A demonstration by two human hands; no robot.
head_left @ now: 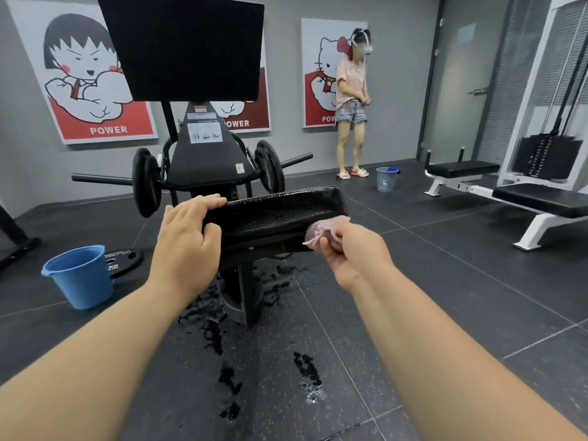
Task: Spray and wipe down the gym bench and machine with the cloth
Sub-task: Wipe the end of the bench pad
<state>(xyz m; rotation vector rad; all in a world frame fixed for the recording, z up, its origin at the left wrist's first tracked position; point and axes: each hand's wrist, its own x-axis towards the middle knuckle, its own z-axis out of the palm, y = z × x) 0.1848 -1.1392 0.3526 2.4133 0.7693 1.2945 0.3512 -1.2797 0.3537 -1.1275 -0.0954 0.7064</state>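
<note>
**Wet pad gripped at one end, cloth at the other**

Floor (445, 313) – dark speckled tiles with pale seams. Black wet patches (219, 329) spread under and in front of the machine's foot, with a smaller separate splash nearer the right forearm.

Machine (203, 154) – black plate-loaded frame, centre of view. A big square back pad (184, 46) stands high on it. Weight plates (146, 181) sit on the horn to either side, and an instruction label is stuck on the sloping middle section.

White bench (541, 202) – far right, black upholstery, beside a weight stack (547, 154) in a white frame.

Posters (79, 74) – cartoon prints on the grey back wall, marked POWER.

Person (351, 100) – standing by the back wall in a pink top, denim shorts and slippers, hands together at the waist.

Pad (280, 211) – long, black, lying crosswise on the near end of the machine, just in front of the camera. Its surface is glossy and beaded with water.

Blue bucket (79, 278) – on the floor at left, upright, just beside a loose plate (122, 259) lying flat.

Left hand (187, 230) – clamped on the pad's left end, fingers curled over the far top edge, thumb on the near face.

Right hand (353, 253) – fingers closed round the cloth, holding it bunched at the pad's right end.

Cloth (324, 229) – pale pink, crumpled, touching the pad's near face at the right corner, a frayed tip hanging toward the thumb.

Small grey-blue bucket (386, 179) – on the floor at the back, near the standing person's feet.
</note>
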